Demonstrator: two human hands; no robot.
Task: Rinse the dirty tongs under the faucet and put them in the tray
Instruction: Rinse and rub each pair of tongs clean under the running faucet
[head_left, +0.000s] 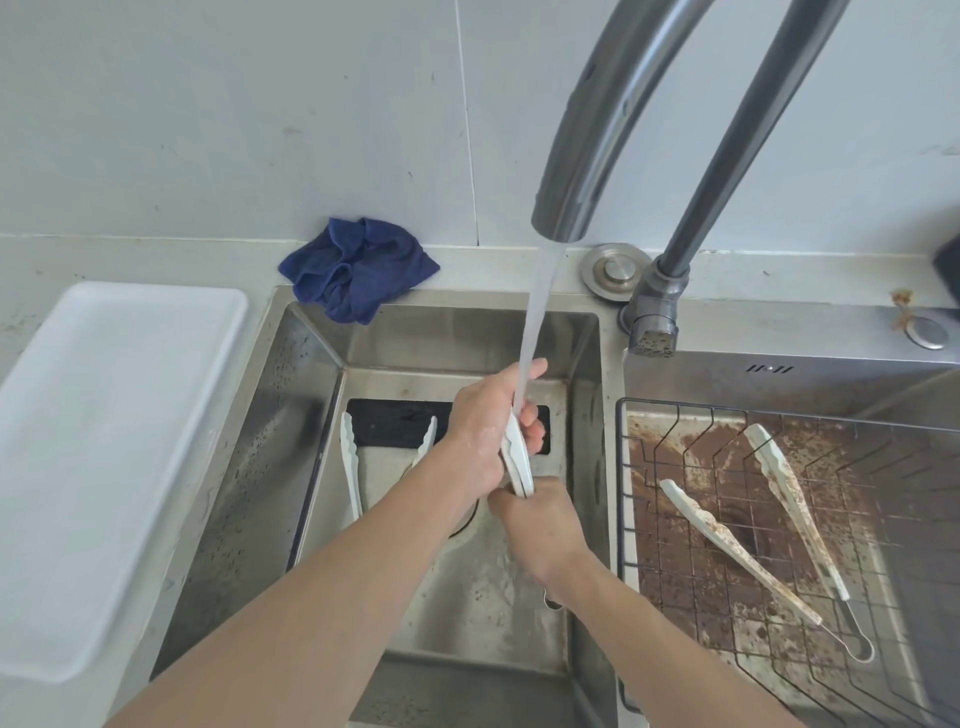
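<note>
No writing is legible anywhere. Under the faucet (597, 156) stream, above the left sink (311, 364) basin, both hands grip white tongs (517, 457): the left hand (480, 431) wraps the tips, the right hand (540, 525) clasps the handle, which it mostly hides. The white tray (104, 441) lies on the worktop's left edge, probably empty.

The right hand (540, 525) hides the held tongs' (517, 460) handle, and the faucet (597, 130) seems cut off above.
</note>
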